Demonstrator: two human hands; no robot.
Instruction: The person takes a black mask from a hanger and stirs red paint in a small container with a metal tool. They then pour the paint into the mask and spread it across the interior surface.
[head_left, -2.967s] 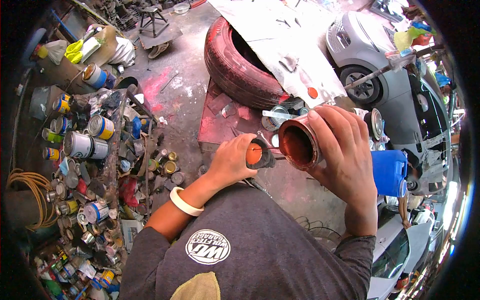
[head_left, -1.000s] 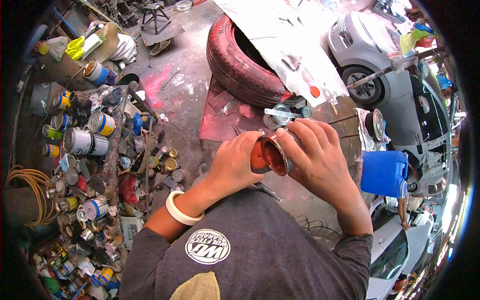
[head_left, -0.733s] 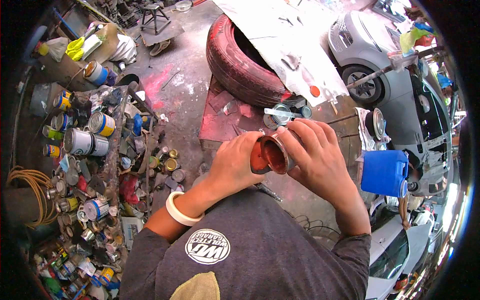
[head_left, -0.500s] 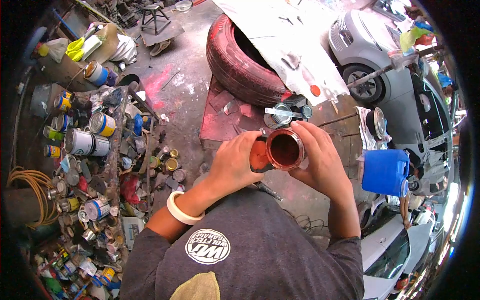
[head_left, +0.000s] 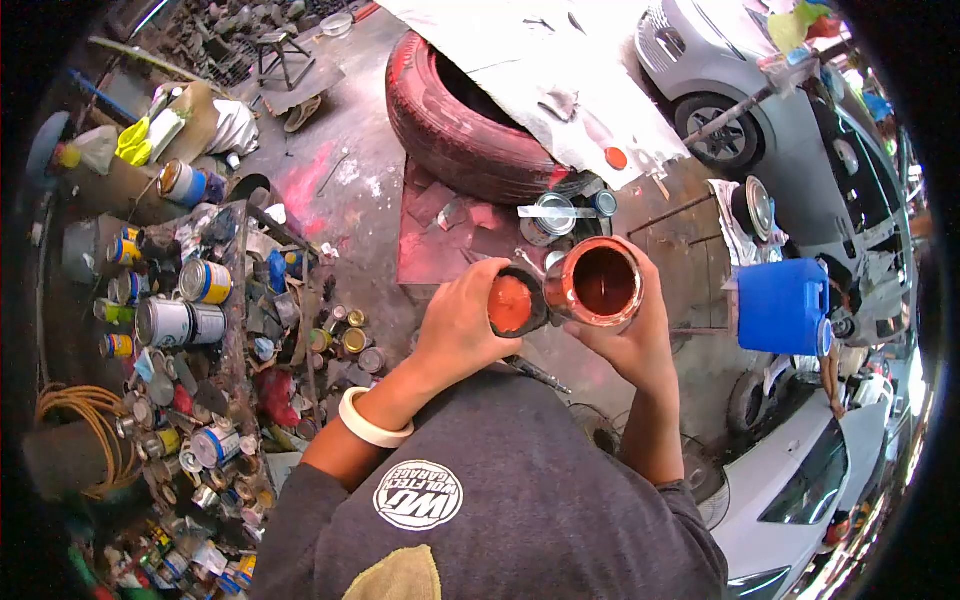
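Observation:
My left hand (head_left: 462, 320) is wrapped round a small dark cup (head_left: 513, 303) with orange-red paint inside. Just right of it, my right hand (head_left: 637, 335) grips a paint-smeared metal can (head_left: 600, 282), its open mouth facing me and dark red inside. The cup and can are side by side, nearly touching. Beyond them, a closed tin (head_left: 547, 222) with a flat strip lying across its top stands by a smaller lidded tin (head_left: 604, 203).
A red-dusted tire (head_left: 460, 130) lies ahead under a white sheet (head_left: 540, 75). Many paint cans (head_left: 206, 281) crowd the left shelf. On the right are a blue jerrycan (head_left: 780, 308), a grey car (head_left: 790, 140) and another person's arm (head_left: 832, 383).
The can and cup have moved slightly apart, and more of the cup's orange-red inside shows. The can has turned a little in my right hand. The view has shifted slightly.

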